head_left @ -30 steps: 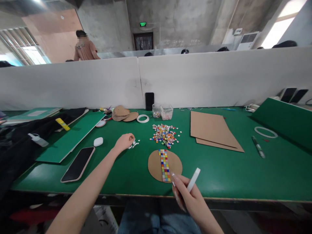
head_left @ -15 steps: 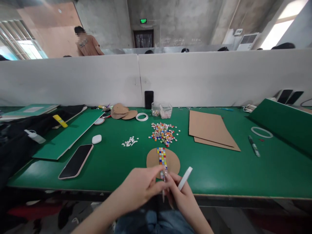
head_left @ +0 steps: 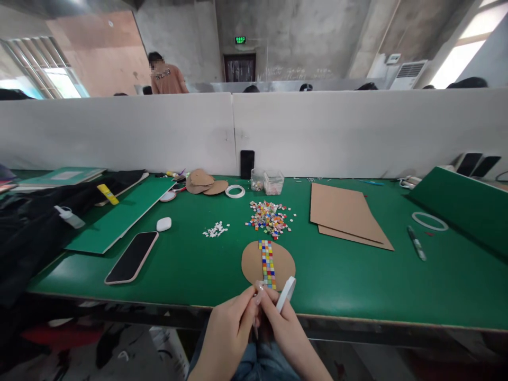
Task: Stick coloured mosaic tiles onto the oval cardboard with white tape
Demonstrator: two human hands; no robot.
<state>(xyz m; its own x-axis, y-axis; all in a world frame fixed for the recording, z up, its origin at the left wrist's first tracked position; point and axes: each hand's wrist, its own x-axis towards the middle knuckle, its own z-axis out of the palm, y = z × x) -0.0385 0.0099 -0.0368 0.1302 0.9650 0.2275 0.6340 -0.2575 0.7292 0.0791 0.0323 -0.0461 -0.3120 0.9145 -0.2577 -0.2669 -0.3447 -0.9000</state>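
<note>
My left hand (head_left: 230, 323) is closed, its thumb and forefinger pinched against the tips of my right hand at the table's front edge. What sits between those fingertips is too small to make out. Held in my right hand (head_left: 283, 323) is a narrow roll of white tape (head_left: 286, 294), seen nearly edge-on and tilted up. Just beyond both hands lies an oval cardboard piece (head_left: 251, 262) with a band of coloured mosaic tiles (head_left: 267, 262) across its middle. A heap of loose mosaic tiles (head_left: 270, 217) is behind it, and white backing scraps (head_left: 216, 229) lie to the left.
Left are a phone (head_left: 133, 257), a white earbud case (head_left: 164, 224) and a green board (head_left: 119, 217). Cardboard rounds (head_left: 200, 180), a white ring (head_left: 235, 191) and clear tubs (head_left: 273, 182) stand at the back. Cardboard sheets (head_left: 341, 209) and a marker (head_left: 416, 243) lie right.
Both hands have drawn back toward me, off the cardboard oval, uncovering the lower end of the tile band. The tape roll has come down and left with my right hand. The view has shifted slightly.
</note>
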